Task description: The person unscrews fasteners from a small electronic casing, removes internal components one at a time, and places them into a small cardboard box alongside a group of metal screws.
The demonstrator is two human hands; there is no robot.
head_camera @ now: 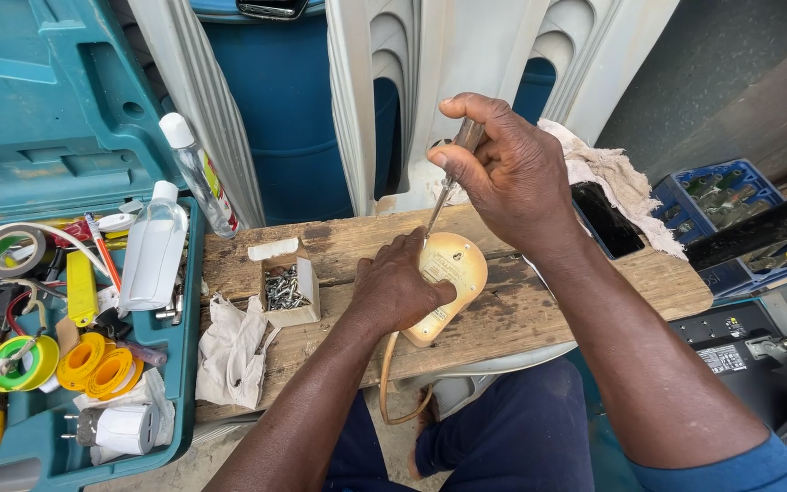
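Note:
My left hand (396, 290) presses down on a cream-coloured oval plastic device (453, 273) lying on a worn wooden board (521, 314). A tan cord (384, 383) runs from the device down over the board's front edge. My right hand (503, 173) grips a screwdriver (445, 189) by its handle, held nearly upright. The screwdriver's tip rests on the top of the device, just beside my left fingers.
A small open cardboard box of screws (286, 290) and a crumpled cloth (229, 351) lie on the board's left part. An open teal tool case (66, 273) with tape rolls and bottles stands left. A dark phone (607, 219) and rag (617, 173) lie right; a blue crate (730, 210) stands beyond.

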